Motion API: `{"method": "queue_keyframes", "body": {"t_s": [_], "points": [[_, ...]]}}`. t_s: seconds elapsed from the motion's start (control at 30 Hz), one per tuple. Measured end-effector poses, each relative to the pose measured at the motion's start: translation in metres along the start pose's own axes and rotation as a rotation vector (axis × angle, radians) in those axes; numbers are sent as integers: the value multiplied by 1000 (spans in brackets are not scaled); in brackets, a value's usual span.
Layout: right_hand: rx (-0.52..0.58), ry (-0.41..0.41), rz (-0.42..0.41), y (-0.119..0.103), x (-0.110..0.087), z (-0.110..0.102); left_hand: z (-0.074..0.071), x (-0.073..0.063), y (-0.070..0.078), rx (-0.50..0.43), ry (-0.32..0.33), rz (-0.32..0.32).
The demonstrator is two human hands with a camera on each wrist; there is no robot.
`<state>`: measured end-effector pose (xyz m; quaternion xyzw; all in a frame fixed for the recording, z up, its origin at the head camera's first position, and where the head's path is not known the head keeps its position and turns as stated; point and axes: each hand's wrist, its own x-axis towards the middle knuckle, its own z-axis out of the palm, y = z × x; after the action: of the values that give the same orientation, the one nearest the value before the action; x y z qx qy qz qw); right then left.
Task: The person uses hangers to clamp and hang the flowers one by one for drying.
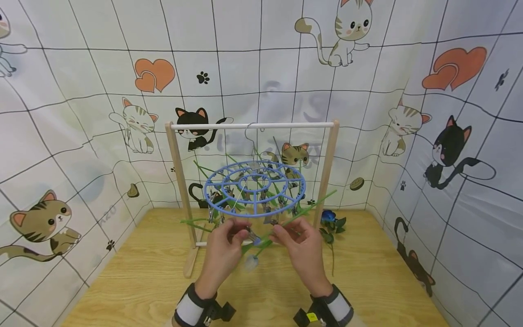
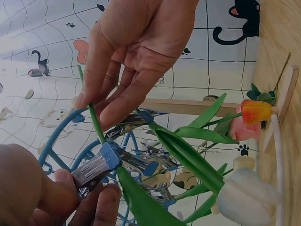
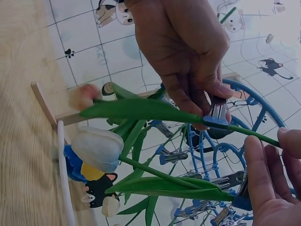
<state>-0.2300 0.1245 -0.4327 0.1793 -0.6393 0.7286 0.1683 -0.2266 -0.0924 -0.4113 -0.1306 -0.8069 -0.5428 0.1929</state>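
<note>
A metal clip (image 2: 96, 165) with blue tips hangs from a round blue drying rack (image 1: 255, 215), and my left hand (image 1: 224, 252) pinches it between thumb and fingers. The clip's tips lie across a green flower stem (image 3: 254, 136), next to a long green leaf (image 3: 141, 109). My right hand (image 1: 304, 250) pinches the bare part of that stem with thumb and fingertips. Beside this clip, another clip (image 3: 242, 195) bears a white tulip (image 3: 96, 148) hanging head down. A blurred pinkish flower head (image 3: 84, 96) shows at the leaf's far end.
The rack hangs by a hook from the white bar (image 1: 294, 125) of a wooden stand (image 1: 327, 168). Several more clips and flowers hang under it, including an orange-yellow tulip (image 2: 256, 113). A blue rose (image 1: 328, 216) lies on the wooden table (image 1: 380, 272) at right.
</note>
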Motion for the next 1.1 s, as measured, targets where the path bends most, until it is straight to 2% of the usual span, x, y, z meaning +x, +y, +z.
{"method": "queue_keyframes", "body": {"t_s": [0.27, 0.57, 0.87, 1.1], "points": [[-70, -50, -9, -1, -3, -7, -2, -2, -6, -74, 1, 12], [-196, -64, -27, 4, -12, -21, -9, -5, -10, -68, 19, 5], [-273, -92, 31, 11, -22, -46, -11, -3, -14, -57, 35, 29], [-382, -98, 41, 24, -25, -73, -15, -2, -15, -31, 51, 17]]}}
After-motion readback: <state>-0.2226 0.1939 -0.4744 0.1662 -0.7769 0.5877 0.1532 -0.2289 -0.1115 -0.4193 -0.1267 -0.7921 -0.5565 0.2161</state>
